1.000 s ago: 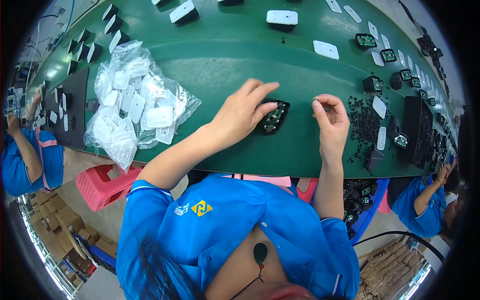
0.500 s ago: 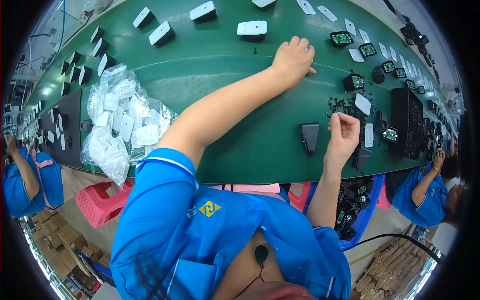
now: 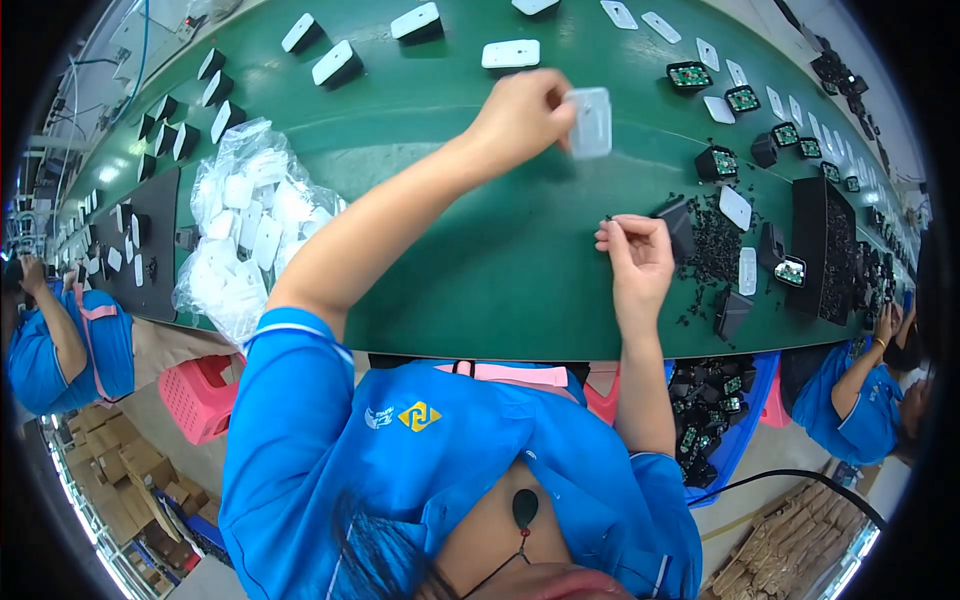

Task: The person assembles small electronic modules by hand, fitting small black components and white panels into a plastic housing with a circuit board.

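Over the upper middle of the green table, my left hand [image 3: 525,115] pinches the edge of a white rectangular plastic cover [image 3: 592,123], held up and a little blurred. My right hand [image 3: 640,255] is lower and further right, thumb and fingertips pressed together on a tiny dark piece [image 3: 608,218] too small to name. Just beyond its knuckles lies a black wedge-shaped housing [image 3: 679,232], partly hidden by the hand. A heap of small black parts [image 3: 715,240] spreads beside it, with a white cover [image 3: 735,208] at the edge.
A clear plastic bag of white covers [image 3: 262,235] lies left. White-topped black units [image 3: 418,22] stand along the far side. Housings with green circuit boards [image 3: 716,162] stand right, near a black box [image 3: 822,250]. A blue bin [image 3: 745,425] is below the table edge. Co-workers sit at both sides.
My left hand has moved left and lifted a white cover. My right hand has shifted left and slightly up. The black housing, earlier left of that hand, now lies at its right.
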### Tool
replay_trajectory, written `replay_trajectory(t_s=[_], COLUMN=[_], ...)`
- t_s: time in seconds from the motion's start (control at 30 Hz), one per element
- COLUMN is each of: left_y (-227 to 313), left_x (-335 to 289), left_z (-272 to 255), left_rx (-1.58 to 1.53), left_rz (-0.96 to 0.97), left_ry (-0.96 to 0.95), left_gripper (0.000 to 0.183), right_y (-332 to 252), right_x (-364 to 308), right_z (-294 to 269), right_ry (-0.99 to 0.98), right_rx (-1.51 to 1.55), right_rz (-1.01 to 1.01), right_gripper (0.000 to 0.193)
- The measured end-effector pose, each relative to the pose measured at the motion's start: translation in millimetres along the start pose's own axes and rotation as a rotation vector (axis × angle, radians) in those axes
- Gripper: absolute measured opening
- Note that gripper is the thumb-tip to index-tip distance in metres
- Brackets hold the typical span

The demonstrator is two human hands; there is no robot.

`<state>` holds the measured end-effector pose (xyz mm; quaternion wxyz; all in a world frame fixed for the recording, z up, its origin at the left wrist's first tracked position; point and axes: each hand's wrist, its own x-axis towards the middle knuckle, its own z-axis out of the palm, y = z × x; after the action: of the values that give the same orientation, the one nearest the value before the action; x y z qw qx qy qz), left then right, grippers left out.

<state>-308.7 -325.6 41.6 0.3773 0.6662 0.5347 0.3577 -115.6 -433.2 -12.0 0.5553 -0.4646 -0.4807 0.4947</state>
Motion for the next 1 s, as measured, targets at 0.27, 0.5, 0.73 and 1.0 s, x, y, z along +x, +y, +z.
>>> replay_trajectory(t_s=[0.27,0.5,0.73,1.0], left_y=[-15,-14,-28,-27], left_x=[-144,-178,-188,-192], left_z=[-11,-6,6,19], left_rx=[-0.859,-1.025,-1.061,-0.702], left_rz=[-0.436,-0.470,-0.388,-0.087], left_ry=[-0.006,0.071,0.133,0.321], left_gripper=[0.019,0.024,0.016,0.008], right_y=[-20,-14,-24,-22], right_x=[-20,-32,-37,-43], right_z=[54,72,81,81], right_ry=[-0.188,-0.223,-0.299,-0.316], right_rx=[-0.062,-0.372,-0.460,-0.175], right_rz=[-0.164,-0.154,-0.234,0.012], right_gripper=[0.009,0.011,0.010,0.009])
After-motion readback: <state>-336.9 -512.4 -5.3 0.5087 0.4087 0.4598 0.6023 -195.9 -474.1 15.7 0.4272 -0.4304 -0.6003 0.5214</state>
